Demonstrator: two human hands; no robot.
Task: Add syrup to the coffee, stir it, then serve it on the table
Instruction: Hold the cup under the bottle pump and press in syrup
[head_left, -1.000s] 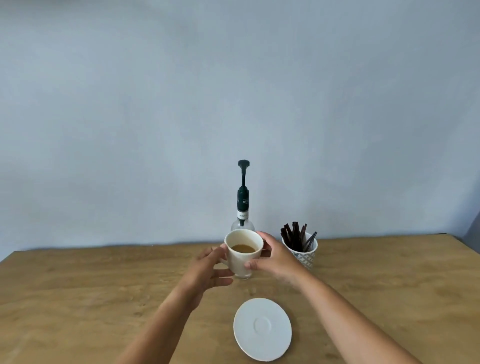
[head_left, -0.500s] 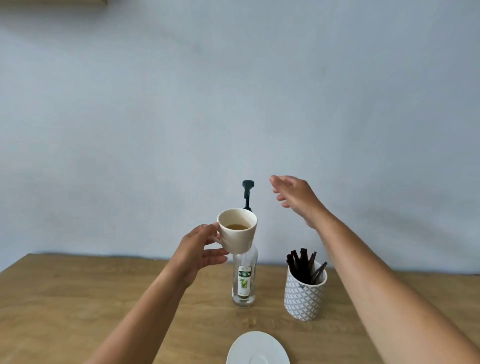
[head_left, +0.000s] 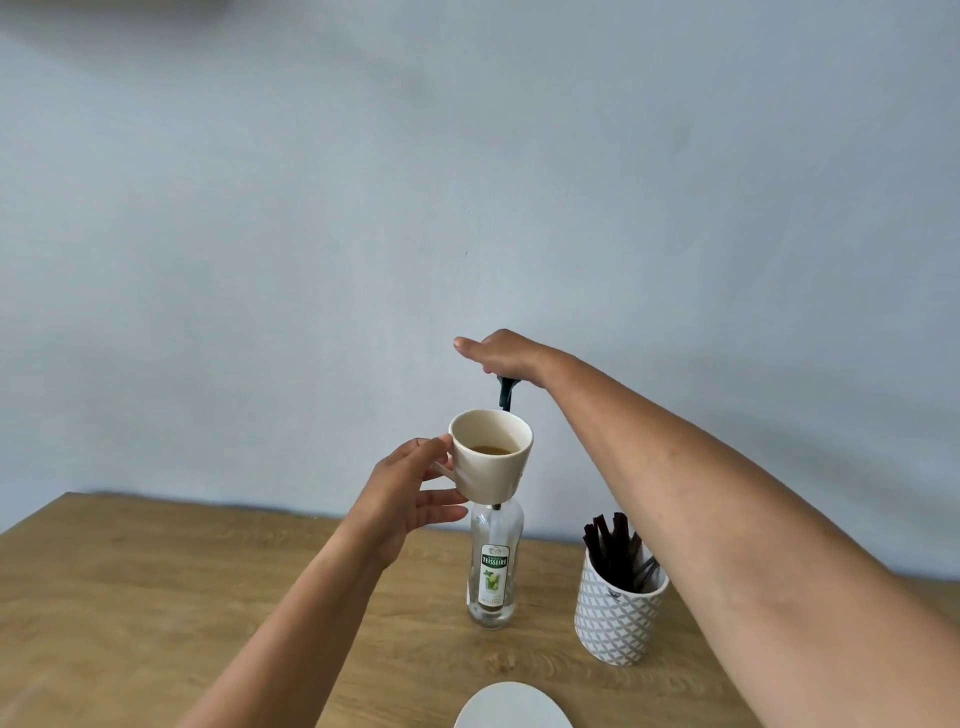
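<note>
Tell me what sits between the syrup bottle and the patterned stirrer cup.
Nothing: in the head view, only bare table separates the syrup bottle from the stirrer cup.

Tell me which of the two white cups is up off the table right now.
The plain cup with coffee in it, held up by the left hand in front of the syrup bottle. The patterned cup of dark stir sticks stands on the table.

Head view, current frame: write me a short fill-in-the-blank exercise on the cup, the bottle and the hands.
1. The left hand holds the ____ by its handle, above the table.
2. The right hand rests on the bottle's ____.
3. The sticks stand in a patterned ____.
4. A white ____ lies at the bottom edge.

Missing: cup; pump; holder; saucer
</note>
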